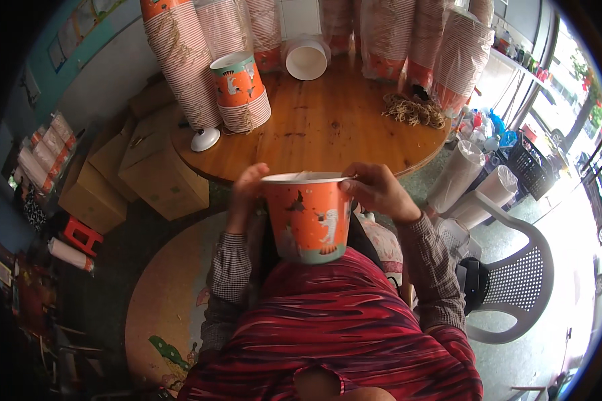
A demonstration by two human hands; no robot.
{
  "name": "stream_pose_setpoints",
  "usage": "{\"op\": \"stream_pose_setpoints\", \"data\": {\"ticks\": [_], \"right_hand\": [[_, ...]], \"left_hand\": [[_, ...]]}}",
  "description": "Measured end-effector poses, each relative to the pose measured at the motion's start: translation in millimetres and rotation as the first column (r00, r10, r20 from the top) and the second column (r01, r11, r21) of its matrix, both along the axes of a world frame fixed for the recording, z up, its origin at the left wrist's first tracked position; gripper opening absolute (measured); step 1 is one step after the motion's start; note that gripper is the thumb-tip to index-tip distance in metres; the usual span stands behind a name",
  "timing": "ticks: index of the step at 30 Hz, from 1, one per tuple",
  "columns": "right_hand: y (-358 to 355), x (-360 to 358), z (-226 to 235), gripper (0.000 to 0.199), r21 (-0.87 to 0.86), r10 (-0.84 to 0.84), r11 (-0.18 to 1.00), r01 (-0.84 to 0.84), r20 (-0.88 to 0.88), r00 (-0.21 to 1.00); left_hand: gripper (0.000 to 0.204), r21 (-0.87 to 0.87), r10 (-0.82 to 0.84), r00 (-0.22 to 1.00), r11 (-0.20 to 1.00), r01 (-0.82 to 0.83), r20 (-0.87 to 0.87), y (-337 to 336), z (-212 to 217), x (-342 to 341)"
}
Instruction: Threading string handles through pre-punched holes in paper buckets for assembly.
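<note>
An orange paper bucket [308, 217] with a white rim, printed figures and a green band near its base is held upright in front of my body. My right hand [381, 190] pinches its rim at the right side. Beside the bucket's left edge is my left hand [246, 194], smeared by motion, so whether it grips the rim is unclear. The rim is seen nearly edge-on, so the bucket's inside is mostly hidden.
A round wooden table [314, 127] stands ahead, bearing tall bucket stacks [184, 63], a short stack [242, 93], a white lid [205, 139], an open white bucket [306, 61] and a twine heap [413, 111]. Cardboard boxes [157, 170] sit left; a grey plastic chair [515, 284] stands right.
</note>
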State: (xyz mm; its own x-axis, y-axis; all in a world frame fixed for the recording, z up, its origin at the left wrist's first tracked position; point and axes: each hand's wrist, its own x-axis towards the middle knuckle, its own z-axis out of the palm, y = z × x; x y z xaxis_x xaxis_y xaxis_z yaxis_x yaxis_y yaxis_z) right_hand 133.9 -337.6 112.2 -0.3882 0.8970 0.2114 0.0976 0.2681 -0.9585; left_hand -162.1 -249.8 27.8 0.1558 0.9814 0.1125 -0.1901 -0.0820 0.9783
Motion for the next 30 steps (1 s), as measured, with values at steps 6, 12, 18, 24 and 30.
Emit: {"op": "stream_pose_setpoints", "data": {"ticks": [6,12,18,24,30], "right_hand": [[2,-10,-31,0.025,-0.053,-0.119,0.991,0.125,0.097,0.988],[7,-4,-42,0.019,-0.006,-0.179,0.984,0.180,0.080,0.981],[9,6,-16,0.021,-0.145,-0.217,0.972,0.185,-0.251,0.943],[7,-48,19,0.020,-0.099,-0.033,0.995,0.006,-0.277,0.960],[3,-67,27,0.021,-0.190,0.055,0.977,-0.101,-0.231,0.971]], "left_hand": [[0.021,0.454,0.003,0.991,0.889,0.060,-0.135,-47,45,27],[0.010,0.430,-0.017,0.936,0.885,0.178,-0.353,-62,35,54],[0.007,0.426,-0.048,0.917,0.875,0.230,-0.397,-69,34,63],[0.018,0.606,0.036,0.966,0.785,0.130,-0.254,-74,43,72],[0.013,0.453,-0.167,0.954,0.851,0.267,-0.249,-76,47,64]]}}
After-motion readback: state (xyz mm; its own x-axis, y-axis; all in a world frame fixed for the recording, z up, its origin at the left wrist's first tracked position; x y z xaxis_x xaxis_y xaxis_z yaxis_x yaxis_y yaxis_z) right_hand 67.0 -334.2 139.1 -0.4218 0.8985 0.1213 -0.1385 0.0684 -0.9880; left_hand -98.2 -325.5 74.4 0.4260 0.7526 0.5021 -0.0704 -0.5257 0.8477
